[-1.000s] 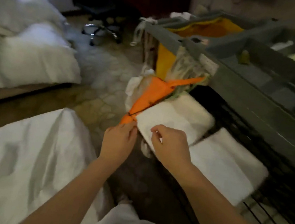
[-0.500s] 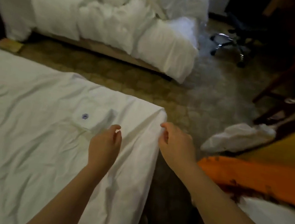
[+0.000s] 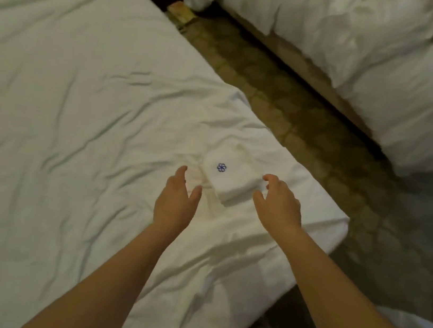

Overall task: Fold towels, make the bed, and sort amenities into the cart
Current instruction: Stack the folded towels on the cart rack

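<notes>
A small folded white towel [image 3: 231, 178] with a blue flower mark lies on the near bed's [image 3: 77, 116] wrinkled white sheet, close to its foot corner. My left hand [image 3: 176, 202] hovers just left of the towel, fingers spread and relaxed, holding nothing. To the towel's right, my right hand [image 3: 277, 205] is equally open, with its fingertips by the towel's right edge. Whether either hand touches the towel is unclear. The cart is out of view.
A second bed [image 3: 377, 61] heaped with rumpled white bedding stands at the upper right. Between the beds runs a strip of patterned brown carpet [image 3: 286, 112]. A small brown block [image 3: 179, 12] lies on the floor near the far end. White fabric shows at the bottom right.
The view has swung from the cart and its stacked towels to the near bed. Both hands left the cart's towel and now flank the small marked towel on the sheet.
</notes>
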Action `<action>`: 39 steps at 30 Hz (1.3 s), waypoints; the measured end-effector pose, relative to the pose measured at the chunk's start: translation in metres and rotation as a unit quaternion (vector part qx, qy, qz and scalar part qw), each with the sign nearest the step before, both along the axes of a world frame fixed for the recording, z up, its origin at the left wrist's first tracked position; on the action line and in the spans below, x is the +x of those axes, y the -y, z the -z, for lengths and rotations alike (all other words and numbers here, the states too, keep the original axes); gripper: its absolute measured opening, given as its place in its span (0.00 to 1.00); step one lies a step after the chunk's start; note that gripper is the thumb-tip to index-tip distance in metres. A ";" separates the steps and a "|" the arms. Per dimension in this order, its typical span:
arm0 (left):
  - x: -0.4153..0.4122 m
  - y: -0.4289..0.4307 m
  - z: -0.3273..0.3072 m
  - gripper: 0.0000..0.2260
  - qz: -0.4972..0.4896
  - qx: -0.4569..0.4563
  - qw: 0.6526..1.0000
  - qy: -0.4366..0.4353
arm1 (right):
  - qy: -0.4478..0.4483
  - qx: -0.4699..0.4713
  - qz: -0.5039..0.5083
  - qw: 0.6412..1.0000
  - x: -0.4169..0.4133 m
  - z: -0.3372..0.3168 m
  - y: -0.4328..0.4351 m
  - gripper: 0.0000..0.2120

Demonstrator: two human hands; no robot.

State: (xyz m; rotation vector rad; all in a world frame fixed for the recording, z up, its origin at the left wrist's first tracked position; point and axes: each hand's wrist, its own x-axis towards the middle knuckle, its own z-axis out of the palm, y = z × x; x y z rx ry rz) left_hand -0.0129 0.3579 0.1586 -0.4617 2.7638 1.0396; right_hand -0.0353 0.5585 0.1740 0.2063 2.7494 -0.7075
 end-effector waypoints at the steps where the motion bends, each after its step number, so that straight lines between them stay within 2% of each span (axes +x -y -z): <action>1: -0.010 -0.001 0.007 0.27 -0.010 -0.002 1.000 0.020 | 0.009 -0.003 -0.006 1.000 -0.017 0.007 0.001 0.20; 5: -0.050 -0.008 0.037 0.31 -0.040 -0.008 0.994 0.106 | 0.050 -0.005 -0.036 0.998 -0.088 0.043 0.005 0.24; 10: -0.095 -0.015 0.080 0.34 -0.087 0.042 0.976 0.196 | 0.153 -0.021 -0.053 0.987 -0.157 0.102 0.007 0.33; 15: -0.119 -0.027 0.124 0.36 -0.163 0.118 0.941 0.273 | 0.255 -0.124 0.010 0.959 -0.179 0.151 0.006 0.41; 18: -0.118 -0.039 0.144 0.32 -0.217 0.166 0.922 0.274 | 0.260 -0.163 0.035 0.951 -0.182 0.167 0.002 0.40; 20: -0.118 -0.043 0.152 0.29 -0.252 0.195 0.913 0.255 | 0.267 -0.170 0.015 0.948 -0.187 0.167 0.001 0.38; 23: -0.118 -0.046 0.152 0.38 -0.296 0.301 0.879 0.221 | 0.240 -0.196 -0.015 0.951 -0.191 0.147 0.008 0.31; 24: -0.118 -0.045 0.148 0.37 -0.301 0.328 0.870 0.213 | 0.223 -0.213 -0.010 0.951 -0.190 0.137 0.012 0.28; 27: -0.117 -0.035 0.131 0.25 -0.299 0.389 0.853 0.178 | 0.171 -0.261 0.010 0.950 -0.182 0.099 0.024 0.22; 29: -0.116 -0.023 0.108 0.29 -0.300 0.424 0.841 0.150 | 0.136 -0.292 0.025 0.946 -0.173 0.069 0.031 0.19; 31: -0.110 -0.010 0.076 0.25 -0.283 0.475 0.827 0.104 | 0.099 -0.318 0.036 0.942 -0.158 0.033 0.038 0.16; 35: -0.075 0.013 -0.006 0.26 -0.153 0.579 0.798 0.061 | 0.017 -0.372 0.059 0.926 -0.099 -0.047 0.048 0.12; 37: -0.048 0.026 -0.049 0.25 -0.074 0.593 0.801 0.039 | -0.034 -0.391 0.088 0.916 -0.056 -0.088 0.054 0.09; 39: -0.016 0.039 -0.092 0.23 -0.013 0.593 0.805 0.007 | -0.073 -0.409 0.115 0.902 -0.011 -0.122 0.061 0.10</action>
